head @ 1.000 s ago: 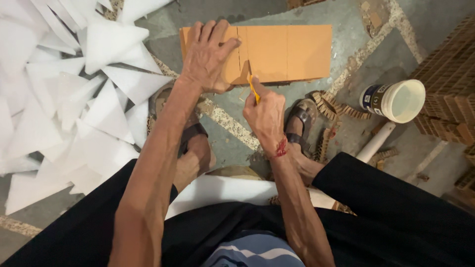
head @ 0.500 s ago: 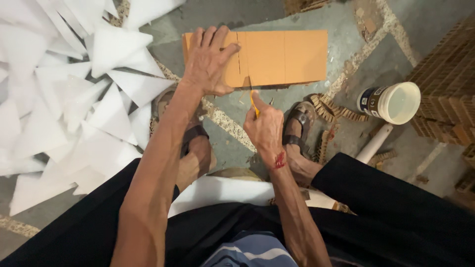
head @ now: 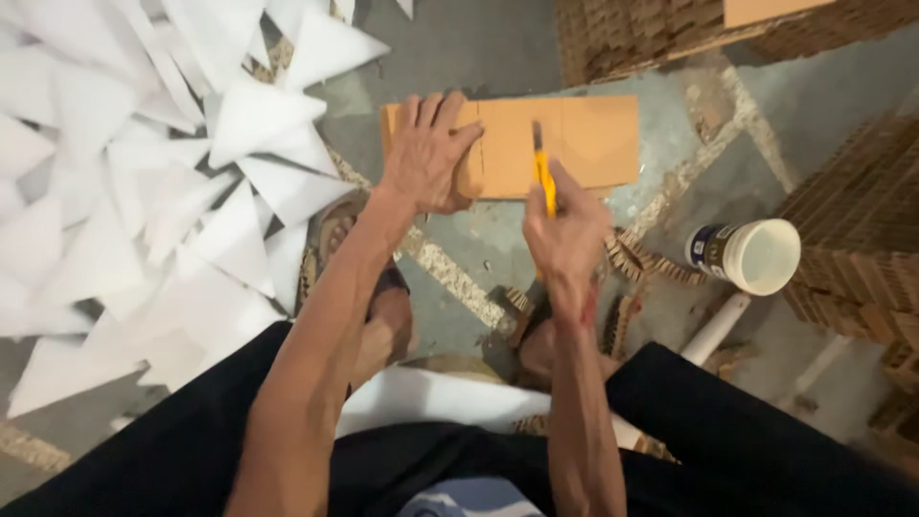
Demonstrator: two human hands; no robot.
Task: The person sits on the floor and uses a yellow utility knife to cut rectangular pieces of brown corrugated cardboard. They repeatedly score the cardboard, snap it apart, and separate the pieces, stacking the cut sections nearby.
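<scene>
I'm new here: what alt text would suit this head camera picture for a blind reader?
Seen from above, a seated person's left hand presses an orange cardboard sheet to the floor while the right hand holds a yellow utility knife on it. White triangular pieces lie left, a white cup right.

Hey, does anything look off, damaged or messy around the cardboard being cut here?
Yes. The right hand holding the yellow knife has a red smear at its wrist, possibly blood or paint. White triangular offcuts lie heaped loosely on the floor at left. The cardboard lies flat under the left hand, with cut lines across it.
</scene>
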